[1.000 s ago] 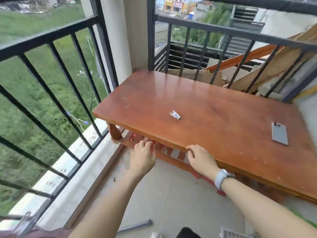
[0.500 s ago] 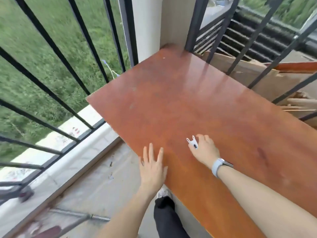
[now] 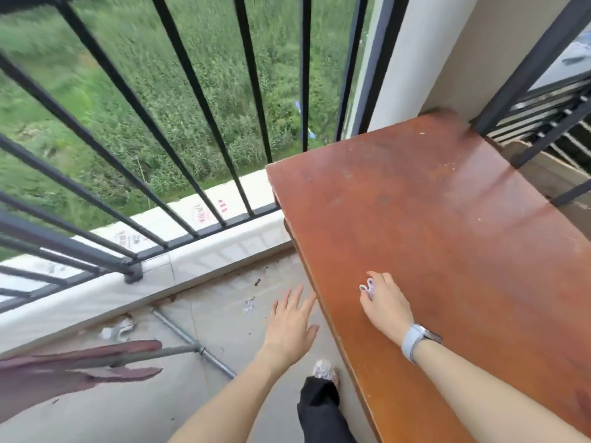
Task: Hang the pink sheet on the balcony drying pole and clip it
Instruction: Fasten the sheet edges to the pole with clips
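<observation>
My right hand (image 3: 385, 303) rests on the brown wooden table (image 3: 447, 235) and its fingers pinch a small white clothes clip (image 3: 368, 287). My left hand (image 3: 292, 324) hovers open, fingers spread, over the floor just left of the table's edge. A pink sheet (image 3: 64, 369) shows blurred at the lower left, draped over a grey metal pole (image 3: 179, 349) that runs low across the balcony.
A black metal railing (image 3: 179, 123) on a white ledge (image 3: 192, 260) bounds the balcony at left, with grass far below. A white pillar (image 3: 412, 59) stands at the table's far corner. My leg and shoe (image 3: 323, 372) are beside the table.
My right hand reached the clip on the table and closed its fingers on it. My left hand slid off the table edge to the left. The view swung left, showing the pink sheet.
</observation>
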Demonstrator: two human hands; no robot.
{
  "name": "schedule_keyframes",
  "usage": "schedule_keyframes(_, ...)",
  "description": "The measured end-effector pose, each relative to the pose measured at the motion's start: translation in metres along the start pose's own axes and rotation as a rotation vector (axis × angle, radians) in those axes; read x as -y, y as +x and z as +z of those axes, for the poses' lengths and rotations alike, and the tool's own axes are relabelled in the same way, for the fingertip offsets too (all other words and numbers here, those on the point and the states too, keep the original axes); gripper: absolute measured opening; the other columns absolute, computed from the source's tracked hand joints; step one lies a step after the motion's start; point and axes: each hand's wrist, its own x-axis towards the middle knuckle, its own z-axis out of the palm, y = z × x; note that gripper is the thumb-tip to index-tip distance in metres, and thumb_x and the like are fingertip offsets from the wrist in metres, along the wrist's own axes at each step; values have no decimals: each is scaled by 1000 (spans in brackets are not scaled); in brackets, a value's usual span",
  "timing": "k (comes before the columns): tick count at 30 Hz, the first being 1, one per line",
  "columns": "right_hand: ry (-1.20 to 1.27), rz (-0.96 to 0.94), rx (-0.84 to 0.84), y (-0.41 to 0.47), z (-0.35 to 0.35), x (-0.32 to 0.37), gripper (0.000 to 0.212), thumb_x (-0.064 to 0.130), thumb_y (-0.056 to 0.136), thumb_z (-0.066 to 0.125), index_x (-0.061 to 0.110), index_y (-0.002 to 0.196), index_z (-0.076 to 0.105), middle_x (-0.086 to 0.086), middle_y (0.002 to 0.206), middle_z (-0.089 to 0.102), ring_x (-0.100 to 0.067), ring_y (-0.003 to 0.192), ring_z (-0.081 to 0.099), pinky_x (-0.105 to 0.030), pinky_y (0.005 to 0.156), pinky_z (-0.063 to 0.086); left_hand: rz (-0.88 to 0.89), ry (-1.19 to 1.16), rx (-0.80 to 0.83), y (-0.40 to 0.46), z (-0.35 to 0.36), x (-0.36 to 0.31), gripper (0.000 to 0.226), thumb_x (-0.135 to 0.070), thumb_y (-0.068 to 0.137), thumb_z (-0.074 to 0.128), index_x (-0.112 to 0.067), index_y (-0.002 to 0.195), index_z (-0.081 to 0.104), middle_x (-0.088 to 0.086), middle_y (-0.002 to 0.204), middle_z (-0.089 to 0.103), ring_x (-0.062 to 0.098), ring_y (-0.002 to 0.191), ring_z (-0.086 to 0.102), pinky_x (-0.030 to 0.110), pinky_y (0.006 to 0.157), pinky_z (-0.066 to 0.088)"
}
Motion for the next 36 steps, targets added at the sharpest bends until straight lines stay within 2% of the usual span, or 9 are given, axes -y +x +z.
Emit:
schedule_keyframes(6, 20, -365, 70, -47, 44, 132, 33, 15, 88, 50, 6, 119, 47, -15, 117, 48, -34, 109, 50, -37, 87, 37, -303, -21, -178, -121, -17, 111, 56, -35, 91, 42, -25, 141, 19, 3, 153, 15, 25, 141, 12, 41, 110, 18)
schedule_keyframes(10, 76, -617, 160, -116, 95, 224, 33, 11, 81, 55, 2, 113, 53, -18, 106, 54, -36, 103, 50, -40, 91, 39, -484, -115, -386, -239, -8, 183, 50, -32, 80, 53, -20, 128, 42, 3, 133, 45, 29, 125, 44, 40, 96, 41)
schedule_keyframes(13, 23, -766, 276, -189, 146, 296, 33, 25, 78, 49, 3, 102, 57, -17, 93, 57, -35, 93, 52, -40, 82, 41, -662, -187, -382, -347, 23, 229, 55, -37, 89, 42, -23, 140, 27, 1, 150, 24, 21, 139, 20, 37, 111, 22)
schedule_keyframes(16, -31, -989, 389, -272, 200, 368, 47, 41, 75, 33, 7, 97, 57, -14, 91, 59, -33, 90, 54, -40, 77, 43, -878, -212, -465, -459, 52, 277, 54, -37, 92, 39, -25, 142, 21, -1, 153, 15, 17, 141, 13, 35, 114, 14)
schedule_keyframes(20, 5, -1205, 522, -384, 261, 451, 32, 15, 85, 53, 4, 115, 53, -17, 106, 57, -35, 97, 56, -37, 80, 43, -1183, -257, -568, -597, 80, 320, 52, -30, 92, 41, -21, 141, 25, 3, 152, 21, 19, 139, 18, 37, 111, 19)
schedule_keyframes(24, 16, -1413, 656, -474, 314, 525, 34, 11, 86, 52, 4, 120, 50, -15, 106, 56, -33, 92, 59, -35, 80, 43, -1425, -326, -685, -696, 105, 344, 47, -26, 92, 42, -16, 137, 32, 6, 147, 31, 21, 136, 25, 40, 108, 25)
schedule_keyframes(30, 64, -1622, 807, -561, 392, 633, 27, 10, 84, 55, 9, 111, 54, 0, 95, 51, -17, 86, 55, -34, 78, 47, -1562, -408, -767, -777, 137, 409, 45, -23, 93, 42, -13, 136, 34, 5, 146, 33, 18, 136, 26, 35, 109, 21)
schedule_keyframes(33, 122, -1694, 827, -589, 438, 701, 27, 11, 84, 57, 12, 110, 55, 1, 93, 54, -9, 83, 51, -31, 75, 47, -1620, -369, -793, -813, 135, 477, 45, -23, 93, 41, -14, 136, 35, 4, 144, 36, 17, 135, 29, 32, 109, 21)
schedule_keyframes(36, 158, -1722, 850, -613, 481, 784, 28, 13, 85, 56, 13, 112, 55, 4, 95, 50, -12, 85, 54, -34, 77, 48, -1676, -320, -816, -852, 115, 563, 43, -23, 93, 40, -14, 135, 36, 3, 141, 40, 17, 132, 33, 30, 107, 24)
